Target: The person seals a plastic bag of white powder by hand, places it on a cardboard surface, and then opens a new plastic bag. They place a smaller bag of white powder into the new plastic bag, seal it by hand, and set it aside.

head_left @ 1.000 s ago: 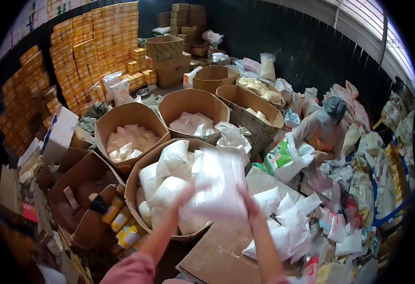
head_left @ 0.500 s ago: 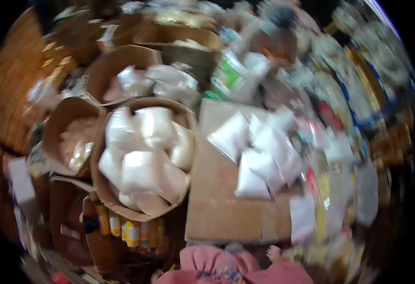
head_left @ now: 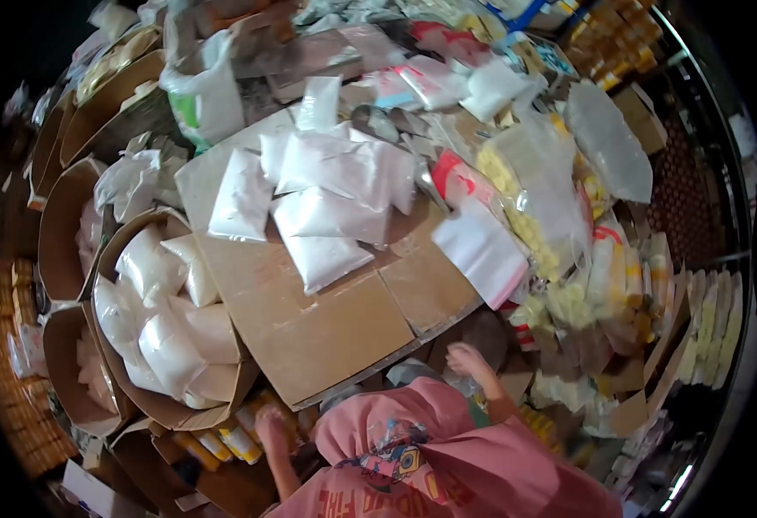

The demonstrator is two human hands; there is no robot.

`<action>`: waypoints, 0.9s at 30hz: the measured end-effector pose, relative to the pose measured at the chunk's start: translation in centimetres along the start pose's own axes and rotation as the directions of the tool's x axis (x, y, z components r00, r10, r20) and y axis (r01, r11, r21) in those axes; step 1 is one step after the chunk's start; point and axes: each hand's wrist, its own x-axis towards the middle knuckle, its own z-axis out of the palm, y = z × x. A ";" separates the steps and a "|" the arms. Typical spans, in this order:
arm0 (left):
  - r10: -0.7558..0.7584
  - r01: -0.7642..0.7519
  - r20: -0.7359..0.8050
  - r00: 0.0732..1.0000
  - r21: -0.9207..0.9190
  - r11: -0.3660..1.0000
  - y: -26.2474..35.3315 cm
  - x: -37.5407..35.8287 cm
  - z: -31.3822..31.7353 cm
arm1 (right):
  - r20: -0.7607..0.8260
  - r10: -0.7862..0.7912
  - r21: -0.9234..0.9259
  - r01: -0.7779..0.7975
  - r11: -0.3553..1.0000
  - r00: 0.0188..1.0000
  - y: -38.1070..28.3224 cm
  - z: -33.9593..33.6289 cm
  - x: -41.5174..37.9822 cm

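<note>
My left hand (head_left: 274,429) hangs beside the near left corner of a flattened cardboard sheet (head_left: 326,345), just right of some yellow-labelled cans (head_left: 240,444). It looks empty, with its fingers loosely apart, slightly blurred. My right hand (head_left: 470,359), also empty with loose fingers, is held off the sheet's near right edge. Several clear bags of white powder (head_left: 331,216) lie heaped on the sheet. A stack of flat plastic bags (head_left: 484,249) rests on its right edge. Beside the heap is a metal scoop (head_left: 426,173). Neither hand touches any of these.
To the left stands a cardboard box (head_left: 112,363) holding several filled bags (head_left: 171,341), with more open boxes (head_left: 63,250) around it. A white and green sack (head_left: 210,99) stands behind the sheet. Plastic packaging with yellow pieces (head_left: 516,198) crowds the right side.
My view has swung to the right, so the boxes and the sheet appear further left and tilted. Both my forearms now show more fully. The bags remain heaped on the sheet.
</note>
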 end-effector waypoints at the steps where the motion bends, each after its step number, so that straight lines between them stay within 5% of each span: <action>1: 0.094 -0.095 -0.057 0.994 -0.028 0.995 3.6 4.3 -0.6 | 0.038 -0.152 -0.335 0.156 0.929 0.988 -6.0 3.8 1.0; 2: -0.143 0.115 -0.007 0.990 -0.555 0.824 6.9 7.7 -0.9 | 0.146 -0.592 -0.562 0.559 0.610 0.793 -9.5 6.3 2.2; 4: -0.346 0.245 0.054 0.937 -0.807 0.537 20.4 11.5 -2.7 | 0.197 -0.642 -0.354 0.664 0.659 0.741 -16.7 10.1 1.9; 8: -0.208 0.163 0.003 0.978 -0.634 0.756 24.3 11.9 -0.2 | 0.273 -0.554 -0.111 0.597 0.794 0.787 -23.8 10.9 6.5; 10: -0.327 0.233 -0.063 0.943 -0.577 0.783 21.7 9.3 2.2 | 0.180 -0.444 -0.150 0.471 0.870 0.878 -24.5 10.6 11.5; 12: -0.014 -0.020 -0.218 0.976 -0.153 0.988 19.7 4.5 4.0 | 0.117 -0.372 -0.099 0.384 0.918 0.921 -25.3 11.1 15.9; 13: -0.425 0.339 -0.152 0.892 -0.395 0.854 13.7 -0.2 5.1 | 0.104 -0.358 -0.036 0.363 0.931 0.928 -25.8 11.6 17.7; 14: -0.579 0.480 -0.028 0.815 -0.529 0.700 6.9 -6.2 5.5 | 0.094 -0.339 0.025 0.338 0.941 0.936 -26.3 12.2 19.1; 16: -0.809 0.684 0.090 0.580 -0.593 0.424 7.3 -14.4 5.8 | 0.098 -0.363 -0.062 0.370 0.927 0.927 -27.8 13.4 21.3; 20: -0.932 0.775 0.175 0.317 -0.614 0.148 11.3 -23.8 6.1 | 0.017 -0.425 -0.028 0.425 0.905 0.905 -31.3 17.0 23.9; 22: -0.947 0.763 0.188 0.261 -0.641 0.083 12.6 -26.2 6.4 | -0.107 -0.436 -0.061 0.432 0.900 0.893 -32.6 19.2 26.0; 26: -0.958 0.713 0.208 0.199 -0.701 -0.004 14.1 -29.4 7.7 | -0.082 -0.361 -0.219 0.337 0.916 0.929 -34.6 20.2 26.9; 27: -0.958 0.695 0.214 0.191 -0.719 -0.022 14.4 -30.1 8.0 | -0.047 -0.319 -0.089 0.315 0.945 0.946 -34.7 20.1 27.9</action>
